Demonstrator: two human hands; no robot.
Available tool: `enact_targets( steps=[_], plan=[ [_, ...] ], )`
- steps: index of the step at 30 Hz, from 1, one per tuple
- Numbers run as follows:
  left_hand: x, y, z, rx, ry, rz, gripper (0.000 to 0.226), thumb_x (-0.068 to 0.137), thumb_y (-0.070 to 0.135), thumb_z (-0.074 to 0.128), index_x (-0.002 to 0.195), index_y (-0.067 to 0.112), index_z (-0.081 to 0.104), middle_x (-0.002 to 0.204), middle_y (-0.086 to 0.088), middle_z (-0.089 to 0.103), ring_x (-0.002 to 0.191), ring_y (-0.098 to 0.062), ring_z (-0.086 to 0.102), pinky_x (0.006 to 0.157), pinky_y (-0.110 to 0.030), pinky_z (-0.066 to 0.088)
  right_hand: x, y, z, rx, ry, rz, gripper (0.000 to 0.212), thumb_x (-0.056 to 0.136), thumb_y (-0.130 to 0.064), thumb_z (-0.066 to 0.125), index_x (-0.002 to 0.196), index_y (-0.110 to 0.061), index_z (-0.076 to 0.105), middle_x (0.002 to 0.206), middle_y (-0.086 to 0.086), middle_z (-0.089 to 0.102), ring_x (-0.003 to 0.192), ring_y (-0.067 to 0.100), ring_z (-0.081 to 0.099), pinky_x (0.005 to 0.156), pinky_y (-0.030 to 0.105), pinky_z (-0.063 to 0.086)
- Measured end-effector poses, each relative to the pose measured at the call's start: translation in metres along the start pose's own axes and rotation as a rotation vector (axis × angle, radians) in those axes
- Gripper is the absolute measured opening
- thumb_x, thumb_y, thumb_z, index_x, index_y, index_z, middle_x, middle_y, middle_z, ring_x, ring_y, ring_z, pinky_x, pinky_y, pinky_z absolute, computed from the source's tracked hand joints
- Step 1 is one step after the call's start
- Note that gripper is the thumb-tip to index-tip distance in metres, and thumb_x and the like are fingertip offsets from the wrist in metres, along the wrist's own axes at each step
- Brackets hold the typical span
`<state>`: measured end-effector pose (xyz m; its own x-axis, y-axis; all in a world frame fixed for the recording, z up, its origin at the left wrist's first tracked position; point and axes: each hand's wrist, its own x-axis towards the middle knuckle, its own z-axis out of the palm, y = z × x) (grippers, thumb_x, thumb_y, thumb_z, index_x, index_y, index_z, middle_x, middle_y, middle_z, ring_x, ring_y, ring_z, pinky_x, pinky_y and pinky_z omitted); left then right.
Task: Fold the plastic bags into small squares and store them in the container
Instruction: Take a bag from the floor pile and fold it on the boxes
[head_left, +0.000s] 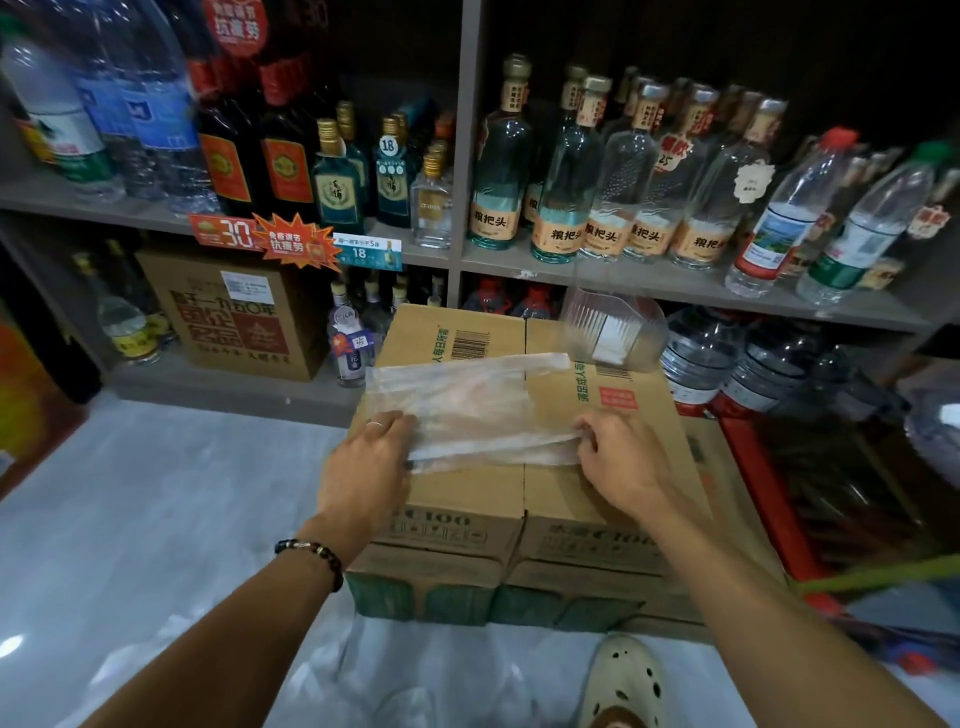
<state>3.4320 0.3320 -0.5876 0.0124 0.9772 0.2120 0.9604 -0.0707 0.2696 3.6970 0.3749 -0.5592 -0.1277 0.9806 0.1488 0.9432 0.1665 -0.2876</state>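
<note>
A clear plastic bag lies flattened on top of stacked cardboard boxes. My left hand pinches the bag's near left corner. My right hand pinches its near right edge, fingers curled on the plastic. A clear ribbed plastic container stands at the far right of the box top, with something white and folded inside it.
Shelves packed with glass and plastic bottles run behind the boxes. More clear plastic bags lie on the pale floor by my foot in a cream clog. Large water jugs and a red crate sit to the right.
</note>
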Motion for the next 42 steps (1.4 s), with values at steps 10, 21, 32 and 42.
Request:
enact_targets(
  steps=[10, 21, 32, 42],
  plan=[
    [-0.022, -0.013, 0.009, 0.047, -0.172, 0.336, 0.074, 0.088, 0.063, 0.041, 0.145, 0.016, 0.044, 0.154, -0.004, 0.036, 0.144, -0.026, 0.030, 0.115, -0.046, 0.024, -0.008, 0.011, -0.009, -0.080, -0.240, 0.084, 0.072, 0.092, -0.043, 0.061, 0.152, -0.022, 0.028, 0.152, 0.007, 0.038, 0.137, 0.027, 0.038, 0.111, 0.047, 0.036],
    [-0.027, -0.024, 0.015, 0.354, -0.196, 0.429, 0.062, 0.092, 0.041, 0.031, 0.140, 0.006, 0.050, 0.139, -0.017, 0.055, 0.127, -0.041, 0.051, 0.100, -0.057, 0.045, 0.009, -0.088, 0.052, -0.021, -0.362, -0.336, 0.059, 0.107, -0.045, 0.014, 0.159, -0.021, 0.004, 0.166, 0.000, -0.006, 0.152, 0.014, -0.008, 0.123, 0.038, -0.005],
    [-0.026, -0.013, 0.008, 0.327, -0.305, 0.336, 0.086, 0.093, 0.054, -0.020, 0.150, 0.020, 0.035, 0.154, -0.007, 0.038, 0.143, -0.033, 0.031, 0.116, -0.049, 0.025, 0.039, -0.005, 0.024, -0.258, -0.345, -0.079, 0.066, 0.103, -0.056, 0.017, 0.158, -0.022, 0.007, 0.167, 0.005, 0.001, 0.153, 0.023, 0.002, 0.123, 0.048, 0.003],
    [-0.019, 0.007, -0.007, -0.058, -0.405, 0.149, 0.057, 0.103, 0.049, 0.013, 0.154, 0.025, 0.018, 0.160, -0.007, 0.026, 0.149, -0.025, 0.013, 0.121, -0.045, 0.008, -0.022, -0.046, -0.003, -0.097, -0.257, -0.426, 0.028, 0.099, -0.035, 0.052, 0.124, -0.022, 0.054, 0.134, -0.004, 0.050, 0.122, 0.013, 0.045, 0.108, 0.036, 0.037]
  ],
)
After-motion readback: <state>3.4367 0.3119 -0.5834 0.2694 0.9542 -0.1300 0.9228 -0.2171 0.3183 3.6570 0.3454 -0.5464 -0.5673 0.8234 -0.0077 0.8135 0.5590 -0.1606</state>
